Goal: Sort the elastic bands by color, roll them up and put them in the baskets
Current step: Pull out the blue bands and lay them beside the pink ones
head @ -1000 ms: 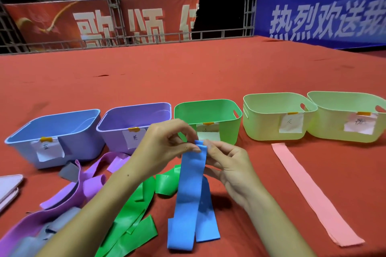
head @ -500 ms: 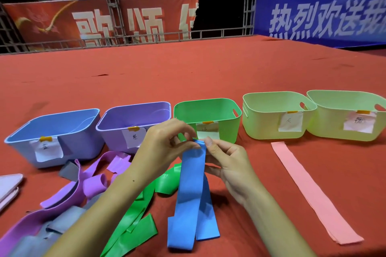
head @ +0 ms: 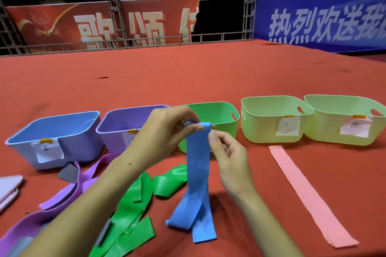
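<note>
While smooth and flat, blue band [head: 197,165] hangs from left hand [head: 167,131].

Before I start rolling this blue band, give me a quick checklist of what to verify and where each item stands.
1. Top end of the blue band pinched by the left hand: ok.
2. Right hand at the band's edge, gripping it: cannot tell.
3. Roll started: not ok, the band hangs flat.
4. Lower ends free of the green bands: ok.
5. Blue basket open: ok.
</note>
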The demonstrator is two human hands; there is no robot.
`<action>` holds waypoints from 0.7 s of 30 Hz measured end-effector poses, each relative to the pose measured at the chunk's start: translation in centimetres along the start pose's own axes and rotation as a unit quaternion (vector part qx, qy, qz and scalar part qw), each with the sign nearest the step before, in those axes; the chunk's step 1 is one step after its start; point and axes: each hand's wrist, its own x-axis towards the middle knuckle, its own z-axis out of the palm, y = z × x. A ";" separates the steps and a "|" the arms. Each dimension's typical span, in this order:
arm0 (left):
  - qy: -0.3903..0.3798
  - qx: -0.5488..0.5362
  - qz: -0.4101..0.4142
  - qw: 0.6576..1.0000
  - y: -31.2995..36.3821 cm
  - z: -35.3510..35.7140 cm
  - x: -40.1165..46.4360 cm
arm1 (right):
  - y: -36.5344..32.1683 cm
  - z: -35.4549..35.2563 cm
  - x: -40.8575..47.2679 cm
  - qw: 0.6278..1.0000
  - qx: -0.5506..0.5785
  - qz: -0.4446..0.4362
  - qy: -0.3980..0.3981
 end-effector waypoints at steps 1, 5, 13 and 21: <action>0.005 -0.001 0.002 1.000 0.3 -0.2 0.4 | -0.1 0.1 -0.2 1.000 -0.022 -0.010 -0.002; 0.016 -0.006 0.001 1.000 1.1 -1.4 2.0 | -0.6 0.7 -1.2 0.996 -0.077 -0.029 -0.045; 0.015 -0.041 -0.022 0.999 2.6 -2.7 4.0 | -1.2 1.0 -2.1 0.980 -0.187 -0.067 -0.025; -0.016 -0.065 -0.044 0.997 2.6 -3.1 4.6 | -0.4 0.3 -1.5 0.980 -0.193 -0.049 -0.025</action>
